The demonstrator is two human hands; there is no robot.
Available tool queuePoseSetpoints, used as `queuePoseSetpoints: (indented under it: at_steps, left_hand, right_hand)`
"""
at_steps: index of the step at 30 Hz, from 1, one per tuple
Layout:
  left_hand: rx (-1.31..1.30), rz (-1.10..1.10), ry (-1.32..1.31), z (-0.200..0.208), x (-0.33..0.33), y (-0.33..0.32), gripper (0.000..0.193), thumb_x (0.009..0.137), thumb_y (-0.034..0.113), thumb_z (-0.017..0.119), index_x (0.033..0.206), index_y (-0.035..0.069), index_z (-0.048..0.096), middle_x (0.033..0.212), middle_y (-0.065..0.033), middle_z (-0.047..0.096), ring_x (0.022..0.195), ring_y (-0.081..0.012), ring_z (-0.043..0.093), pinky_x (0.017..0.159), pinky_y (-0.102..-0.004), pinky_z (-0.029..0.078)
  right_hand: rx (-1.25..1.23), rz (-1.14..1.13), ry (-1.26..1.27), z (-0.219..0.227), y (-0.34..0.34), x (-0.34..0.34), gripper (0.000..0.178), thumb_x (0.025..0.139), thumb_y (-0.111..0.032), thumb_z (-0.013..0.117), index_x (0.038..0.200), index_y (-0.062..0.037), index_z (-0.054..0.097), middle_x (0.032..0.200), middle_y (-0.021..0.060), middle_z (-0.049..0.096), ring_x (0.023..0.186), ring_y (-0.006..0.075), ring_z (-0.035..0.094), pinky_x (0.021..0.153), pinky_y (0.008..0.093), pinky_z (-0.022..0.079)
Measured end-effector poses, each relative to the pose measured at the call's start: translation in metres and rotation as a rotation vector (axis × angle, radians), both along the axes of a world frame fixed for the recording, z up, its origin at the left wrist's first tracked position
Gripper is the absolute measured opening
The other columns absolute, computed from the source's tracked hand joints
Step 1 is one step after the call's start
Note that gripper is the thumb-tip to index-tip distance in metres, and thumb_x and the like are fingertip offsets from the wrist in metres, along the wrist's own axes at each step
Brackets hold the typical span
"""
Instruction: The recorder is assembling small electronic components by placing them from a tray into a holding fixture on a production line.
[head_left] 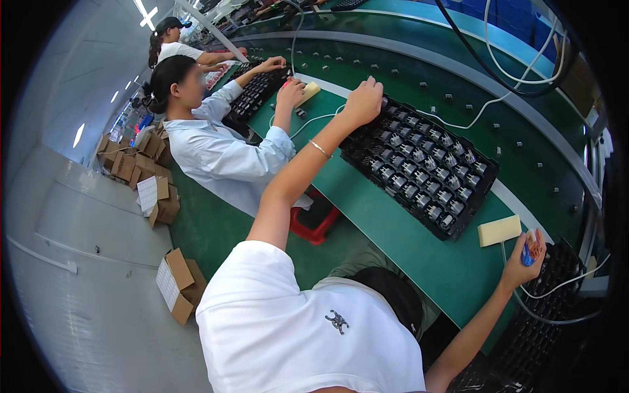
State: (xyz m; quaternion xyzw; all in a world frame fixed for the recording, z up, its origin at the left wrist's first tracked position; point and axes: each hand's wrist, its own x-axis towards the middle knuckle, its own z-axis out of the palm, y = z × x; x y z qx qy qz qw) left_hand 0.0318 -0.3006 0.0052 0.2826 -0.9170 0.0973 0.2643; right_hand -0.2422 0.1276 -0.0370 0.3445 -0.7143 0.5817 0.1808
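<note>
A black tray (367,160) lies on the green bench, filled with rows of small silver cylindrical parts (419,155) that look like little motors. My left hand (365,101) is at the tray's far left corner, fingers curled together; whatever they pinch is hidden. Out to the right, my right hand (528,262) is wrapped round a blue and orange-brown tool-like thing (528,254) whose exact kind I cannot make out. Beside that hand sits a pale yellow block (499,231), with a thin white cable near it.
Beyond the tray runs a green conveyor belt (472,85) carrying several small parts. A co-worker (223,137) sits at my left with another black tray (257,92) and yellow block (309,92). A red stool (314,229) stands below the bench edge. Cables hang at the upper right.
</note>
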Motion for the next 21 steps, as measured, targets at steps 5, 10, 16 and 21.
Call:
queuePoseSetpoints:
  at_steps: [5,10,16,21]
  left_hand:
    - [0.882,-0.133,0.515,0.026,-0.011,0.048,0.009,0.089,0.007,0.058,0.093,0.0,0.054,0.088,-0.0175,0.065,0.066,-0.032,0.068,0.056,-0.0365,0.056]
    - [1.802,-0.524,0.972,0.033,-0.042,0.127,0.012,0.091,0.008,0.057,0.1,0.0,0.055,0.087,-0.0166,0.065,0.066,-0.0301,0.071,0.051,-0.0318,0.058]
    - [2.227,-0.759,1.103,0.016,-0.073,0.205,0.025,0.096,0.029,0.055,0.107,0.007,0.06,0.092,-0.0104,0.064,0.074,-0.0215,0.065,0.06,-0.0297,0.054]
    - [2.514,-0.623,1.172,0.005,-0.088,0.242,0.04,0.102,0.046,0.041,0.102,0.01,0.059,0.079,-0.0002,0.055,0.067,-0.0123,0.054,0.053,-0.0242,0.042]
  right_hand:
    - [-0.037,0.007,-0.083,-0.006,-0.002,-0.002,0.029,0.087,0.0,0.069,0.115,0.0051,0.063,0.111,0.0097,0.067,0.096,0.0157,0.063,0.087,0.0294,0.051]
    - [-0.037,-0.03,-0.019,-0.011,0.009,-0.008,0.03,0.088,-0.004,0.07,0.115,0.0056,0.063,0.113,0.0109,0.067,0.096,0.0166,0.064,0.086,0.0296,0.051]
    - [-0.016,-0.005,0.035,0.002,0.006,-0.001,0.027,0.089,-0.005,0.069,0.113,0.0077,0.063,0.115,0.0121,0.066,0.099,0.0201,0.063,0.089,0.0316,0.049]
    - [-0.041,0.02,0.009,0.005,0.005,0.003,0.026,0.09,-0.008,0.068,0.11,0.0074,0.064,0.115,0.0122,0.067,0.101,0.0204,0.062,0.091,0.0319,0.047]
